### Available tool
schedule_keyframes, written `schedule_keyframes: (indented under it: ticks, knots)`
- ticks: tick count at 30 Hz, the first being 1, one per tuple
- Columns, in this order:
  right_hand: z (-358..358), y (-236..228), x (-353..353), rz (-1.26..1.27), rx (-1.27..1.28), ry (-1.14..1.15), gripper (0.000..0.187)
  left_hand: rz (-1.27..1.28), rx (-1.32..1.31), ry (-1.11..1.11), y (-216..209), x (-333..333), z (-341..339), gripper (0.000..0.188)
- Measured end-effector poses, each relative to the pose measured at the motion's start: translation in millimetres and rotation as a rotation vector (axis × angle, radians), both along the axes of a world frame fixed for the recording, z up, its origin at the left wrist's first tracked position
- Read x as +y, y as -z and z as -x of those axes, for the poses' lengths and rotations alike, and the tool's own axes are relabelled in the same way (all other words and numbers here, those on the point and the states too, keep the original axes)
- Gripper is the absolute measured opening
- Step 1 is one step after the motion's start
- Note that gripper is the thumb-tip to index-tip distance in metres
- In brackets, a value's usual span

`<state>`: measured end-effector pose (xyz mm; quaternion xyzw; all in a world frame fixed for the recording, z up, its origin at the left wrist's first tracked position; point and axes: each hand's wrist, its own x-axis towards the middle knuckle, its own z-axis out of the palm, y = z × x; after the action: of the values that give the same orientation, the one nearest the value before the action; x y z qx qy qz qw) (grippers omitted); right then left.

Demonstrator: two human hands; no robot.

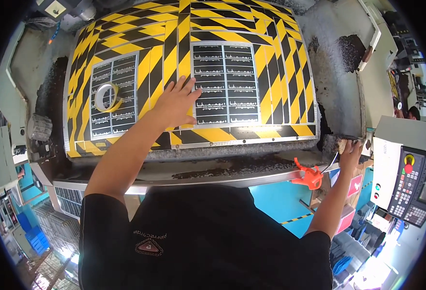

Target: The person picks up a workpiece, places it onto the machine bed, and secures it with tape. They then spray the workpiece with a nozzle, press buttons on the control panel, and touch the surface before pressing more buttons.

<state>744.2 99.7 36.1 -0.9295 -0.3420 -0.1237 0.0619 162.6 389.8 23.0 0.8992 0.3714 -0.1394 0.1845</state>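
1. On the striped machine bed (pixel 280 72), the left hand (pixel 176 101) lies spread wide, gripping nothing, its fingertips at the left edge of the black-strip panel (pixel 225 84), which sits right of the bed's middle. A sideways push there could shift strips out of line, if they are loose.
2. Past the bed's front right corner, the right hand (pixel 350 157) is curled at a tan block (pixel 342 145); whether it holds the block or only leans there I cannot tell. If it bears weight, a slip on the grimy ledge could jolt the left hand.
3. The tape roll (pixel 99 98) lies on the bed's left panel (pixel 123 77); a sweeping forearm might knock it across the strips.
4. The orange blow gun (pixel 310 178), in front of the bed's right end, could fall if the right arm snags its hose (pixel 330 163).
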Motion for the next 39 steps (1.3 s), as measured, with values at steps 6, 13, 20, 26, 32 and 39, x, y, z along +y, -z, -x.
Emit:
schedule_keyframes:
  ticks: [6,13,20,26,32,39]
  knots:
    - [-5.1,-9.8,-33.8,-0.051,0.035,-0.015,0.057,0.006,-0.111,0.113,9.2,5.6,-11.3,0.097]
    - [-9.4,-14.4,-22.5,-0.419,0.106,0.015,0.048,0.056,-0.051,0.133,9.9,10.8,3.8,0.102]
    - [-36.1,-17.4,-35.7,0.013,-0.117,-0.004,0.045,0.026,-0.042,0.175,7.2,11.2,-4.5,0.101]
    - [-59.1,-0.7,-48.8,-0.196,0.062,-0.031,0.052,0.041,-0.058,0.175,17.8,11.4,-14.6,0.098]
    - [-16.9,-30.9,-3.5,0.014,0.037,0.09,0.063,0.024,-0.014,0.163,13.9,10.6,-4.6,0.093]
    - [236.7,-146.7,103.3,-0.873,0.838,-0.619,0.05,0.017,0.026,0.132,7.2,8.8,0.6,0.092]
